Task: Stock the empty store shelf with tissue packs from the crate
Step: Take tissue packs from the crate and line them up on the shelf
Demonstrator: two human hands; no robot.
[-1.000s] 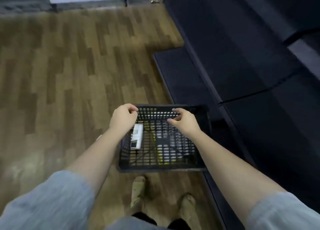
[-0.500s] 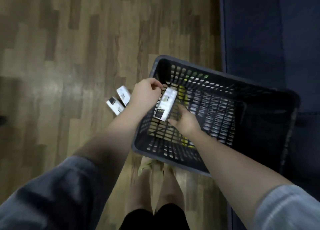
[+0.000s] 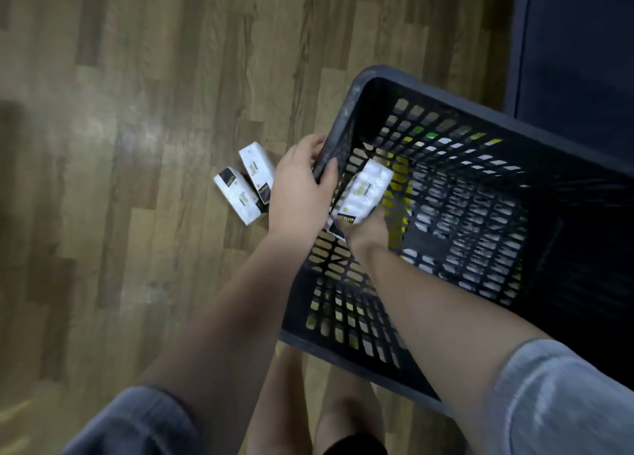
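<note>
- Single view only: a head-worn wide-angle camera, looking steeply down past the wearer's own arms to the wood-plank floor (image 3: 144, 118).
- Landmark: the dark slotted crate (image 3: 346, 138), filling the right-centre of frame, seen from above and close (rim lines bow, consistent with the wide lens).
- Left of the crate, floor fills the frame; above and right of it, a dark blue panel (image 3: 576, 42) closes the corner.
- Below the crate, the wearer's legs and both sleeves enter from the bottom edge.
</note>
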